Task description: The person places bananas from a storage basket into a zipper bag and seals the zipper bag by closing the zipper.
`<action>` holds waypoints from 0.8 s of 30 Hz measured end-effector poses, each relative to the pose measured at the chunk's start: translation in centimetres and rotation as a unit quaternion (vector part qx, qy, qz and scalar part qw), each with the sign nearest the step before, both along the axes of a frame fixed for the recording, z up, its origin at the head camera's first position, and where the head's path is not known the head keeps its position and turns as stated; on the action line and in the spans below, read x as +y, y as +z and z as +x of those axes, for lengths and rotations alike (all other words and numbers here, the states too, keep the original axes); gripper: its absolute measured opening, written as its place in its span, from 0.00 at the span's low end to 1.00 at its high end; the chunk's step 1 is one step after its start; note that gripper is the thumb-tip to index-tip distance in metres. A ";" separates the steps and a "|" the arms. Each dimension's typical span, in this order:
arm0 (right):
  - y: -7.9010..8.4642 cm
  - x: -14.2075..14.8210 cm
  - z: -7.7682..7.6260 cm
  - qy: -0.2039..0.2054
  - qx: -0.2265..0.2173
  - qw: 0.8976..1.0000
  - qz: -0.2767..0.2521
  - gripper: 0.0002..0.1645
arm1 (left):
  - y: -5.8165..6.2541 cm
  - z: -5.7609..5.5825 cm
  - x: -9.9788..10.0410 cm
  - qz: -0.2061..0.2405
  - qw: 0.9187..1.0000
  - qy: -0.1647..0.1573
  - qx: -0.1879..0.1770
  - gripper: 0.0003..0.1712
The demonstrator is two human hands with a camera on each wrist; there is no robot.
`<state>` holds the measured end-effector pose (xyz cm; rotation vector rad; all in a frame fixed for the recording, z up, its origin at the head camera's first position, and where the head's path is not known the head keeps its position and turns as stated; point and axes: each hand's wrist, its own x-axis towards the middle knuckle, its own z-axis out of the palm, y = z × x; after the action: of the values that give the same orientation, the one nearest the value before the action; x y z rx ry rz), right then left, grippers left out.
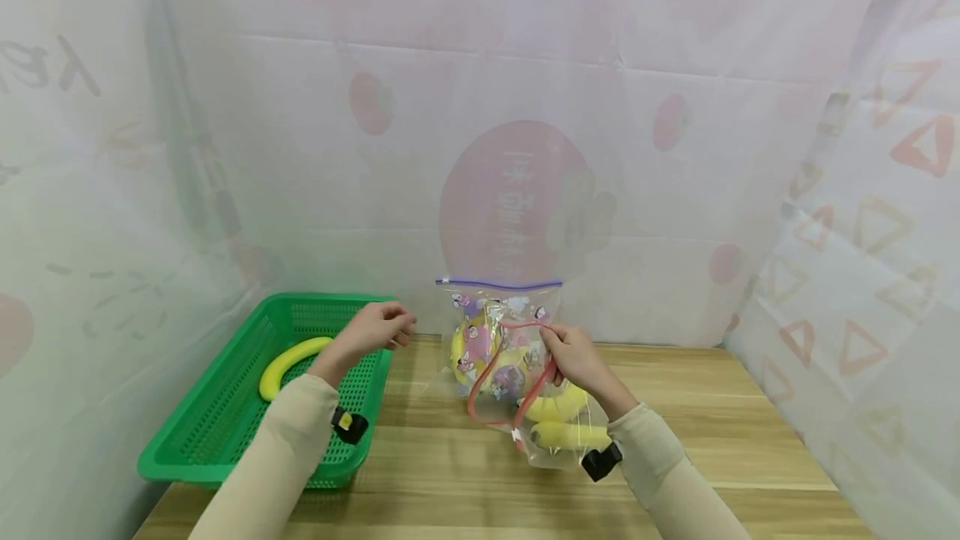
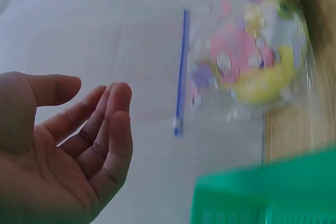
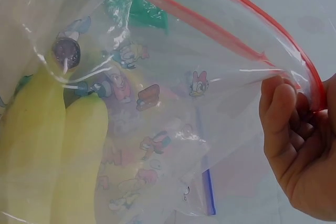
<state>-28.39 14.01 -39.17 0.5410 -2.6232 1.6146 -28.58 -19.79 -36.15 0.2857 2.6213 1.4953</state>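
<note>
My right hand (image 1: pixel 576 361) pinches the rim of a clear cartoon-printed zip bag (image 3: pixel 157 145) with a red zip. Its mouth gapes open in a loop, and the red slider (image 1: pixel 517 437) hangs at the near side. Two yellow bananas (image 1: pixel 573 436) lie inside that bag. My left hand (image 1: pixel 375 330) holds nothing; its fingers bend loosely above the right rim of the green basket (image 1: pixel 183 472). One banana (image 1: pixel 276 372) remains visible in the basket, partly behind the left forearm. Behind the red-zip bag stands another printed zip bag (image 2: pixel 231 56) with a purple zip along its top and yellow fruit inside.
The wooden table (image 1: pixel 420 482) carries the basket at the left and both bags near the middle. A printed cloth (image 1: pixel 315 190) hangs behind the table and along both sides. Each wrist wears a small black camera (image 1: pixel 602 462).
</note>
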 end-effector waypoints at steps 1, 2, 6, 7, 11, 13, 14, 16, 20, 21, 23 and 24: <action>0.0 0.0 0.0 0.000 0.000 1.000 -0.001 0.28 | 0.0 -0.2 -0.8 -0.014 1.000 0.009 0.001 0.17; 0.0 0.1 0.1 0.000 0.002 1.000 0.000 0.28 | 0.0 -0.4 -1.5 -0.028 0.999 0.021 0.000 0.16; 0.0 0.3 0.2 0.001 0.005 1.000 -0.005 0.28 | -0.5 -1.0 -4.0 -0.104 0.994 0.042 0.003 0.18; 0.0 0.3 0.3 0.001 0.004 1.000 -0.006 0.28 | -0.6 -1.1 -4.5 -0.122 0.992 0.043 0.001 0.19; 0.1 0.4 0.4 -0.001 0.002 1.000 -0.005 0.28 | -1.4 -1.3 -5.9 -0.174 0.983 0.055 -0.005 0.22; 0.2 0.4 0.5 -0.001 0.001 1.000 -0.003 0.28 | -1.8 -1.3 -6.6 -0.194 0.979 0.069 -0.011 0.24; 0.2 0.4 0.6 -0.001 0.001 1.000 -0.002 0.28 | -2.0 -1.2 -6.9 -0.206 0.976 0.074 -0.016 0.25; 0.2 0.4 0.7 -0.001 -0.002 1.000 -0.001 0.27 | -2.2 -1.2 -7.6 -0.224 0.970 0.083 -0.040 0.30; 0.3 0.4 0.8 -0.002 -0.005 1.000 -0.002 0.27 | -2.6 -1.1 -9.1 -0.237 0.961 0.089 -0.112 0.40; 0.3 0.4 0.8 -0.002 -0.006 1.000 -0.002 0.27 | -2.7 -1.1 -9.5 -0.236 0.959 0.092 -0.127 0.42; 0.4 0.4 0.8 -0.002 -0.007 1.000 -0.004 0.26 | -3.0 -1.1 -10.3 -0.234 0.956 0.100 -0.147 0.43; 0.4 0.3 0.8 -0.002 -0.008 1.000 -0.004 0.25 | -3.2 -1.1 -10.6 -0.230 0.955 0.106 -0.155 0.43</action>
<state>-27.57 14.35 -38.74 0.5231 -2.6253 1.6350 -29.69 -30.44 -39.33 -0.2594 2.6898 0.8357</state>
